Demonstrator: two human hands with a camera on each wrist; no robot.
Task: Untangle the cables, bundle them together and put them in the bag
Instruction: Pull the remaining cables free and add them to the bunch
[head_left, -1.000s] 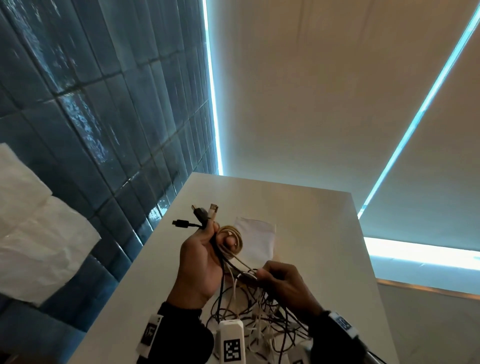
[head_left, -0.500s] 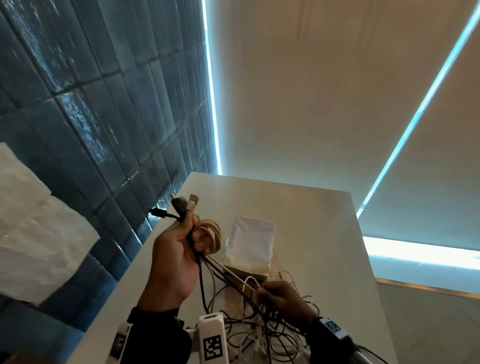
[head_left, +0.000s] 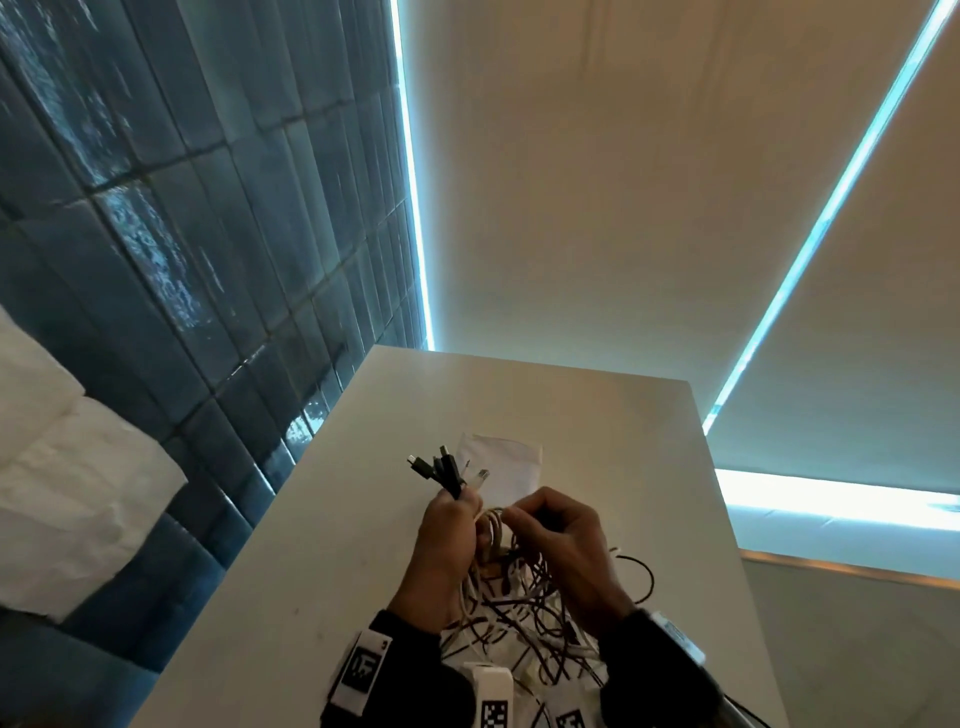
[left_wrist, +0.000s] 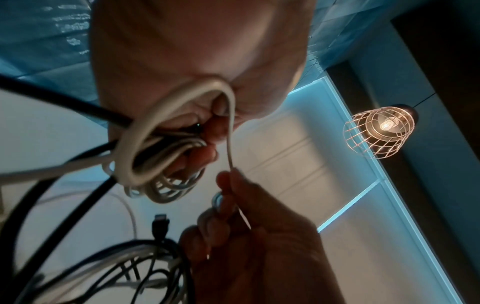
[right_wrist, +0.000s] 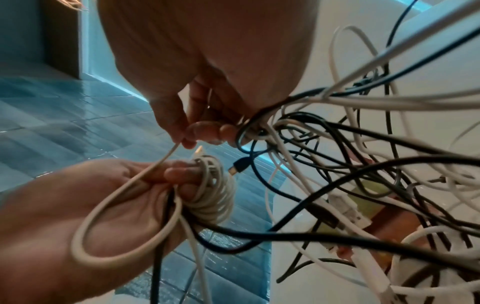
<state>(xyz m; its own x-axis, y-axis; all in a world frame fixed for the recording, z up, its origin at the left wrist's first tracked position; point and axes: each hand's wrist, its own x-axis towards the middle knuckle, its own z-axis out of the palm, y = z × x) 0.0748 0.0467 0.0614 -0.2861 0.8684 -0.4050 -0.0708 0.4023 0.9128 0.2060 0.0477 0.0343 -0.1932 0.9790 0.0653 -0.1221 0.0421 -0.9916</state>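
Centrally, a coil of white cable (right_wrist: 213, 191) and several plug ends (head_left: 447, 470) are gripped in the left hand (head_left: 447, 551). Beside it, one white strand (left_wrist: 230, 131) is pinched by the right hand (head_left: 563, 545), above the tangled cables (head_left: 535, 618); just beyond lies the bag (head_left: 506, 467).

A styled indoor room is shown, likely a café, lounge or modern home, though which cannot be told. A wall of glossy dark blue tiles (head_left: 171, 249) is seen beside a plain white table (head_left: 322, 571), with cyan LED strips (head_left: 413, 208) set along beige panels. A caged filament pendant lamp (left_wrist: 379, 127) is seen hanging.
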